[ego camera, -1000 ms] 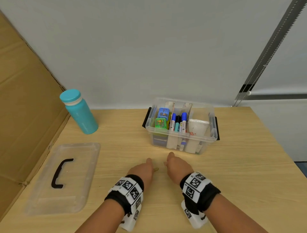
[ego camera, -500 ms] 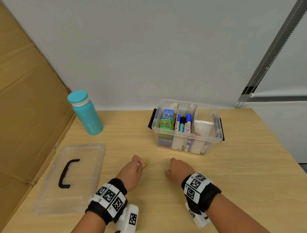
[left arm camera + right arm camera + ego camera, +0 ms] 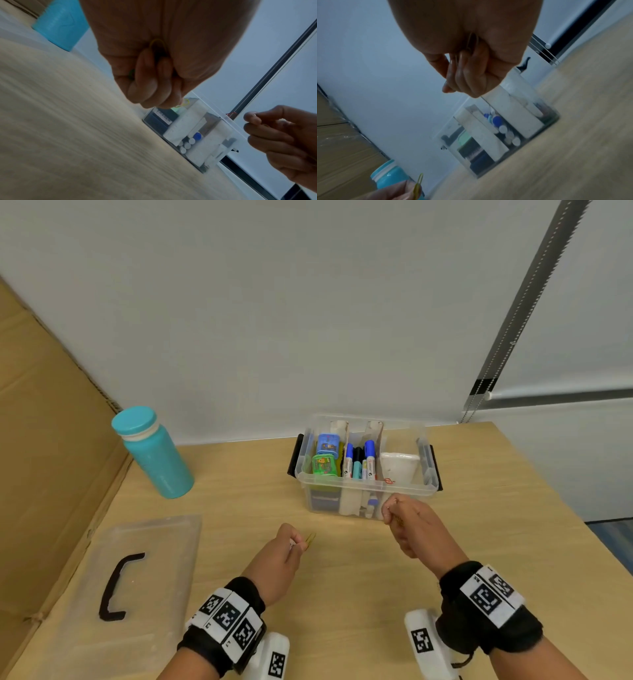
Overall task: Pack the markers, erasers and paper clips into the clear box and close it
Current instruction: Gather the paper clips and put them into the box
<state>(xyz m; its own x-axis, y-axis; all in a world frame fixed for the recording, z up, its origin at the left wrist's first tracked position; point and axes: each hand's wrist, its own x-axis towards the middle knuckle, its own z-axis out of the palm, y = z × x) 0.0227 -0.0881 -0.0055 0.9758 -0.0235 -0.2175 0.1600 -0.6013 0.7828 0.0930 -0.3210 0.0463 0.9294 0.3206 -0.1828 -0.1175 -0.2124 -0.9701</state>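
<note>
Now both hands' curled fingers pinch paper clips: left hand (image 3: 279, 559) yellow paper clip (image 3: 310, 540), right hand (image 3: 416, 529) another.

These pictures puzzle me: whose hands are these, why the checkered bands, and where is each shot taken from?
No robot here: a person works bare-handed, wearing wristbands with printed markers and small cameras. The wide picture comes from a camera on the head; the two tilted close-ups look along each wrist. On the wooden table stand a clear box holding markers and erasers, its lid lying apart with a black handle, and a teal bottle. The left hand pinches a yellow paper clip. The right hand, near the box, is curled round something thin, probably more clips, though that is too blurred to confirm.
</note>
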